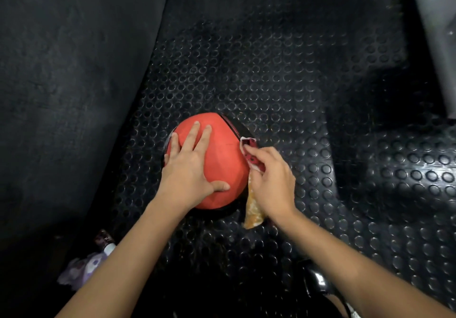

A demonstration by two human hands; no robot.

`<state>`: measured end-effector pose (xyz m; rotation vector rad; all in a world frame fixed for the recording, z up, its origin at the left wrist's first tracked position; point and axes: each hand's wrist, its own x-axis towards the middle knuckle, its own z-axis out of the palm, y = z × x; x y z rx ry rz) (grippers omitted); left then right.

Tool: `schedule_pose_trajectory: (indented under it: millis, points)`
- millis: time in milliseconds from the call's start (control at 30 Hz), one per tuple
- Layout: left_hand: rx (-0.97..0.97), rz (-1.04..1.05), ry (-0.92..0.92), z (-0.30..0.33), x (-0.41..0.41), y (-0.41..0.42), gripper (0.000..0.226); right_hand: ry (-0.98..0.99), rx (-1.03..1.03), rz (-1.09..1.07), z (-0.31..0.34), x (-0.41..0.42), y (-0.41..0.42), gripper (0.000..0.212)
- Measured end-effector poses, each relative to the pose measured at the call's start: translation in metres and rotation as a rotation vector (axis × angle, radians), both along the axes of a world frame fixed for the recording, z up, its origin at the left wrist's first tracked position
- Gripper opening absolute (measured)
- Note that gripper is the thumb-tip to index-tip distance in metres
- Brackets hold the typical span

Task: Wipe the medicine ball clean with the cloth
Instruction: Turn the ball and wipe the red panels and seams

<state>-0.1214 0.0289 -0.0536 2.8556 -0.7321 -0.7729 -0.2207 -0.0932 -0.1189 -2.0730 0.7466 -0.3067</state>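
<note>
A red medicine ball [223,154] with black bands sits on the black studded rubber floor [283,83], near the middle of the head view. My left hand [187,167] lies flat on the ball's top left, fingers spread and straight, thumb pressed on its near side. My right hand [271,182] grips a patterned cloth [253,204] against the ball's right side. The cloth shows red and white above my fingers, and an orange end hangs below my palm.
A dark padded surface [69,70] rises on the left. A pale purple patterned bundle with a small bottle [86,266] lies at the lower left. A shiny black object [318,283] sits near my right forearm. A grey upright [434,33] stands at the far right.
</note>
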Motion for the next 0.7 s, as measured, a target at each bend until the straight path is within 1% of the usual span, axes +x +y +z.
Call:
schedule_pose_trajectory:
  millis: [33, 67, 100, 133, 167, 233, 267, 300, 367, 433, 467, 533, 567, 633, 700]
  points:
    - [0.002, -0.007, -0.006, 0.002, -0.002, -0.001, 0.122, 0.012, 0.029, -0.050, -0.008, 0.002, -0.007, 0.036]
    - [-0.011, -0.018, -0.026, 0.002, -0.003, -0.001, 0.114, 0.030, 0.115, -0.128, -0.017, 0.007, -0.016, 0.035]
    - [-0.054, -0.024, -0.056, 0.003, -0.001, 0.000, 0.103, 0.047, 0.259, -0.222, -0.027, 0.011, -0.025, 0.032]
    - [-0.139, -0.004, -0.075, 0.005, 0.006, 0.002, 0.090, 0.053, 0.418, -0.302, -0.034, 0.013, -0.032, 0.028]
    - [-0.269, 0.057, -0.070, 0.005, 0.015, 0.005, 0.077, 0.055, 0.548, -0.349, -0.039, 0.014, -0.035, 0.025]
    - [-0.530, 0.234, -0.058, -0.004, 0.037, 0.018, 0.052, 0.044, 0.743, -0.373, -0.047, 0.013, -0.034, 0.029]
    - [-0.590, 0.314, -0.065, -0.012, 0.046, 0.025, 0.043, 0.023, 0.845, -0.381, -0.049, 0.013, -0.032, 0.031]
    - [-0.615, 0.391, -0.055, -0.019, 0.052, 0.031, 0.039, 0.021, 0.944, -0.394, -0.052, 0.014, -0.030, 0.032]
    - [-0.662, 0.570, 0.057, -0.034, 0.056, 0.040, 0.044, 0.074, 1.145, -0.423, -0.061, 0.018, -0.028, 0.039]
    - [-0.678, 0.773, 0.271, -0.048, 0.055, 0.050, 0.062, 0.168, 1.290, -0.388, -0.065, 0.021, -0.026, 0.049]
    - [-0.676, 0.832, 0.388, -0.053, 0.053, 0.055, 0.075, 0.186, 1.338, -0.361, -0.064, 0.022, -0.025, 0.051]
    - [-0.675, 0.866, 0.582, -0.061, 0.051, 0.062, 0.093, 0.176, 1.406, -0.346, -0.063, 0.024, -0.025, 0.053]
    - [-0.677, 0.863, 0.627, -0.062, 0.049, 0.062, 0.097, 0.175, 1.418, -0.351, -0.063, 0.025, -0.026, 0.055]
    - [-0.660, 0.843, 0.671, -0.063, 0.050, 0.061, 0.098, 0.179, 1.411, -0.367, -0.069, 0.026, -0.028, 0.057]
    - [-0.652, 0.847, 0.667, -0.063, 0.051, 0.057, 0.099, 0.194, 1.382, -0.399, -0.073, 0.027, -0.029, 0.056]
